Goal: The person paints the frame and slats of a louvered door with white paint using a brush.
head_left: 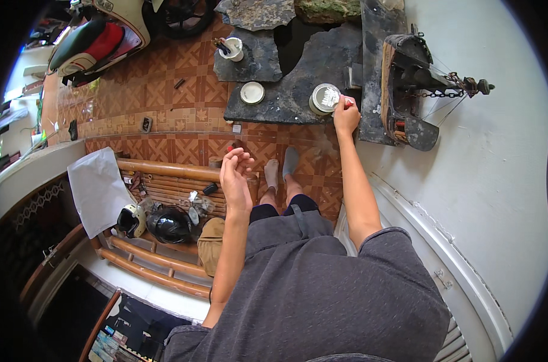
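Note:
My right hand [346, 119] is closed on a small red object [348, 102] at the rim of a round tin [324, 98] with white on its top, on a dark stone slab [272, 107]. I cannot make out what the red object is. A white round lid or shallow dish [252, 93] lies farther left on the same slab. My left hand [236, 178] is raised over the bamboo bench's end, palm up, with fingers loosely curled and apart. Something small and red shows just behind its fingertips.
Behind stand a white cup of tools [230, 49] and a scooter [96, 42]. A dark model ship [406, 90] is by the right wall [491, 169]. Helmets [169, 224], a white sheet [99, 190] and a tan cloth [211, 244] lie on the bamboo bench [153, 168] at lower left.

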